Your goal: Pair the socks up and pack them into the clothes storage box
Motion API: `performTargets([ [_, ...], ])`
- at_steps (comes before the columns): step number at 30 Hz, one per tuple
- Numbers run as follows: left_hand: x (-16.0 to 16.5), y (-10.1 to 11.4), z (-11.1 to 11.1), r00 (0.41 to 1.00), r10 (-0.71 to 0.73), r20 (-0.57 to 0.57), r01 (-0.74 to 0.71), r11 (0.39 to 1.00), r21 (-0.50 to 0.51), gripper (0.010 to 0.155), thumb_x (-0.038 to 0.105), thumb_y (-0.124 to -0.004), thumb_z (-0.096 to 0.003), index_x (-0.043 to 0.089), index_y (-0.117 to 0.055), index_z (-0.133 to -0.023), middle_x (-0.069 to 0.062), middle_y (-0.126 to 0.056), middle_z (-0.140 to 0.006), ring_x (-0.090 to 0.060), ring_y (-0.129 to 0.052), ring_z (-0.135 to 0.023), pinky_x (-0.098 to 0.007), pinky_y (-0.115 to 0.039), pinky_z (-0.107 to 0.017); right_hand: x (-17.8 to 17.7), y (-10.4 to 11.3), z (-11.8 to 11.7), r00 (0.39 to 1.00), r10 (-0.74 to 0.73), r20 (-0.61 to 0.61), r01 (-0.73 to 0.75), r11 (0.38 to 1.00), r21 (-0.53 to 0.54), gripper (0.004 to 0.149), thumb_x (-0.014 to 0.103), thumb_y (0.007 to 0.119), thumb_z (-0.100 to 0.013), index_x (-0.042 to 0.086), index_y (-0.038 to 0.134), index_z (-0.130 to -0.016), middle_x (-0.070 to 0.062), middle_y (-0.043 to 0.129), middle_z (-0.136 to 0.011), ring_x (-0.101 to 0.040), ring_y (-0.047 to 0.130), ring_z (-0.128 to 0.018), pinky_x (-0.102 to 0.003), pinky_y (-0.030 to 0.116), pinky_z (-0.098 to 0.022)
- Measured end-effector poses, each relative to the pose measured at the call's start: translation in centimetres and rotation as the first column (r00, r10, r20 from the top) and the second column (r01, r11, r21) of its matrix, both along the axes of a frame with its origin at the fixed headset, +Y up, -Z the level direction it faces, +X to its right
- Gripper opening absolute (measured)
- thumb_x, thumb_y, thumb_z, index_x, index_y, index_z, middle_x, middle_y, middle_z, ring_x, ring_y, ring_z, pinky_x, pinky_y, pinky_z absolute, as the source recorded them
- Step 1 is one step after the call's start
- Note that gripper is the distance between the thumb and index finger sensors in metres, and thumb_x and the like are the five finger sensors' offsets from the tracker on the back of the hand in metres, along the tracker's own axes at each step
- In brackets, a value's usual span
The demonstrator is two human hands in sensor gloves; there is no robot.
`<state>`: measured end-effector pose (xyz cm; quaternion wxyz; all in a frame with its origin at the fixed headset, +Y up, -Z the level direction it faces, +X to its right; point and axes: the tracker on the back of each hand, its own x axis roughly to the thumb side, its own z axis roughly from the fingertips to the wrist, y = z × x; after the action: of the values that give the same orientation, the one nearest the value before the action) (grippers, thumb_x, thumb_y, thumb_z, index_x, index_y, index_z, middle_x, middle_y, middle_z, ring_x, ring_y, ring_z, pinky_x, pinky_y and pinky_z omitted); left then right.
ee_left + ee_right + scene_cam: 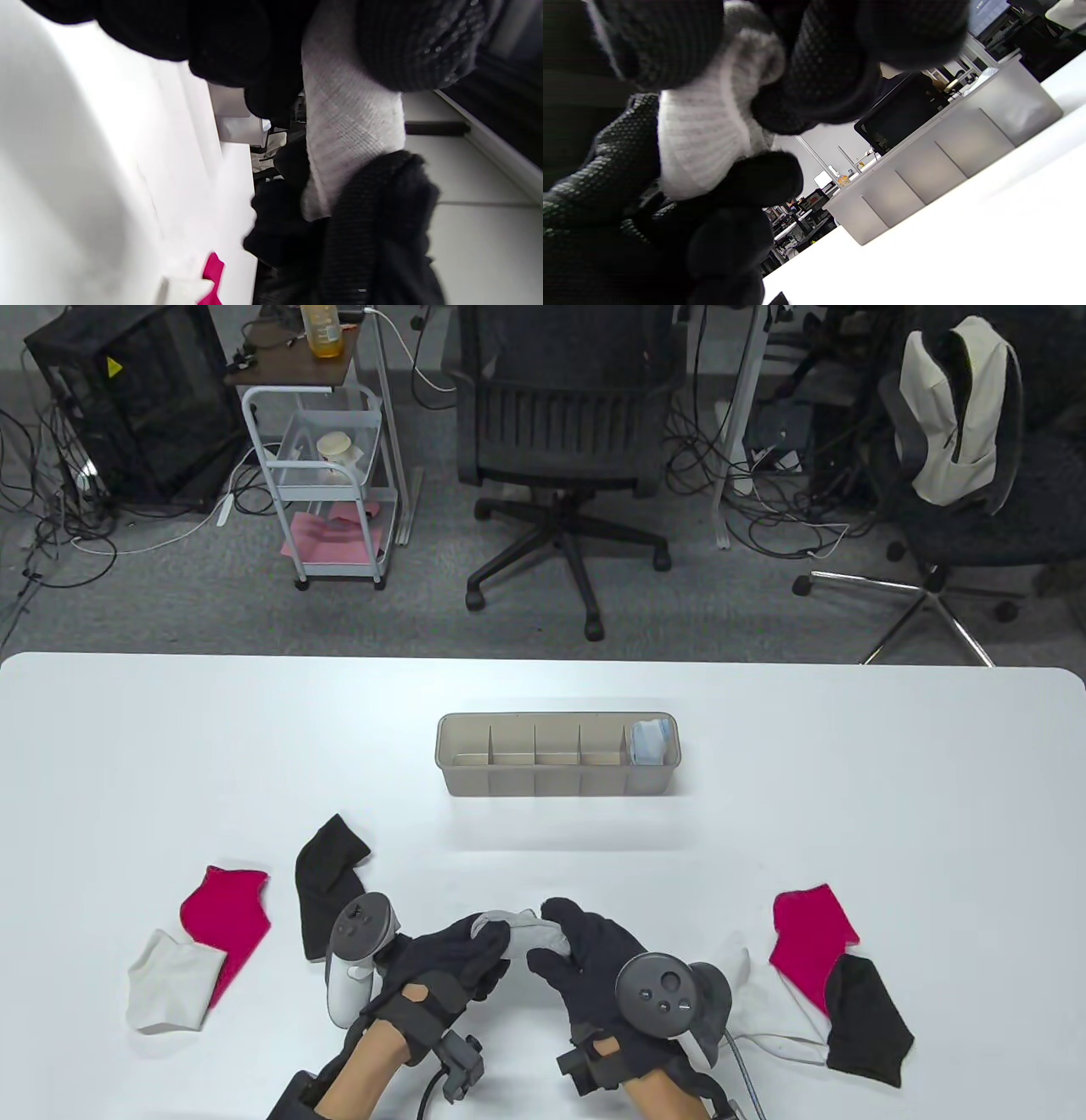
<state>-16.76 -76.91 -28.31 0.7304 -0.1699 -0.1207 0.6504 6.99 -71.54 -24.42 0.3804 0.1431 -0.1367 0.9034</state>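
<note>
Both hands hold a rolled grey sock bundle [530,935] just above the table's front middle. My left hand [462,954] grips its left end and my right hand [577,950] curls round its right end. The same grey bundle [348,127] fills the left wrist view and shows as grey knit [700,140] between black fingers in the right wrist view. The beige storage box [556,782] stands mid-table, with a light blue sock pair [652,742] in its rightmost compartment. Loose on the left lie a black sock [327,882], a pink sock [225,920] and a white sock [170,980].
On the right lie a pink sock [810,937], a black sock [865,1018] and a white sock [768,1005], overlapping one another. Office chairs [564,466] and a small trolley [327,475] stand on the floor beyond the table's far edge.
</note>
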Motion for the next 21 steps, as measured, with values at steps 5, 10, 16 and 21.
performTargets([
  [5,-0.3,1.2,0.0,0.999,-0.040,0.003,0.040,0.993,0.111,0.082,0.055,-0.075,-0.0441,0.012,-0.054,-0.111,-0.025,-0.061,-0.103,-0.052,-0.061,-0.084,-0.071,-0.046,-0.060,0.7,1.1,-0.2,0.999,-0.017,0.040,0.016,1.000,0.020,0.059,0.052,0.078,-0.036,0.027,0.073,-0.089,0.003,0.101,-0.070,-0.011,0.100,-0.045,-0.028,0.084,-0.033],
  [10,-0.8,2.5,0.3,0.960,-0.269,-0.077,0.279,0.927,0.250,0.074,0.048,-0.073,-0.0488,0.027,-0.044,-0.113,-0.015,-0.035,-0.124,-0.053,-0.029,-0.110,-0.075,-0.026,-0.069,3.2,3.6,-1.6,0.985,-0.017,0.171,0.007,0.998,0.057,0.058,0.051,0.076,-0.038,0.029,0.072,-0.091,0.003,0.101,-0.069,-0.011,0.099,-0.045,-0.027,0.083,-0.033],
  [16,0.1,2.3,0.6,0.897,-0.441,-0.038,0.433,0.856,0.283,0.078,0.051,-0.072,-0.0489,0.031,-0.034,-0.114,-0.006,-0.016,-0.125,-0.046,-0.006,-0.114,-0.075,-0.012,-0.069,5.5,8.3,-4.0,0.967,0.006,0.256,-0.022,0.998,0.058,0.057,0.049,0.075,-0.039,0.034,0.070,-0.094,0.002,0.099,-0.073,-0.012,0.097,-0.050,-0.028,0.081,-0.037],
  [21,0.8,2.2,0.8,0.879,-0.477,-0.014,0.460,0.839,0.292,0.077,0.051,-0.072,-0.0490,0.035,-0.032,-0.113,-0.001,-0.012,-0.125,-0.042,-0.003,-0.114,-0.075,-0.011,-0.068,6.4,12.0,-6.7,0.937,0.015,0.349,-0.028,0.999,0.031,0.055,0.049,0.078,-0.039,0.040,0.072,-0.093,0.002,0.098,-0.077,-0.012,0.097,-0.054,-0.029,0.082,-0.041],
])
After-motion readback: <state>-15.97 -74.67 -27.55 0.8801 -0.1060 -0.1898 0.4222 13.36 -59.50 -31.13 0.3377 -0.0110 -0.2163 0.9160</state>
